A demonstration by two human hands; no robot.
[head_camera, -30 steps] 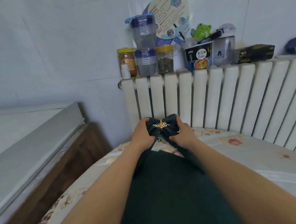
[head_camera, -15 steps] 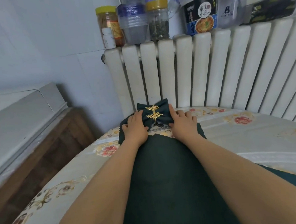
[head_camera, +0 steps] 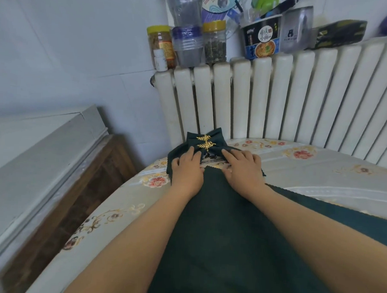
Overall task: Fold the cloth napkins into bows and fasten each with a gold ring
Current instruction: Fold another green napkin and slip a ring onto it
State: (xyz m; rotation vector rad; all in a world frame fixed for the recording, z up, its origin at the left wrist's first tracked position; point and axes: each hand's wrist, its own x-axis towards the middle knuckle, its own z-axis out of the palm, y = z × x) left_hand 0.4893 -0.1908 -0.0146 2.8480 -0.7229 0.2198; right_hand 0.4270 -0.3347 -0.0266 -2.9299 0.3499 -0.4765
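left grip flat, released | right grip flat, released | ringed bows just beyond both | flat napkin under wrists

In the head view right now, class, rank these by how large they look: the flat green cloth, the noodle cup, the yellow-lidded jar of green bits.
1. Flat green cloth, though nearest the camera.
2. Noodle cup.
3. Yellow-lidded jar, only slightly smaller-looking than the cup.

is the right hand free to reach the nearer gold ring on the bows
Probably yes: the right hand lies flat just beside the bows, with the nearer gold ring uncovered and nothing between them.
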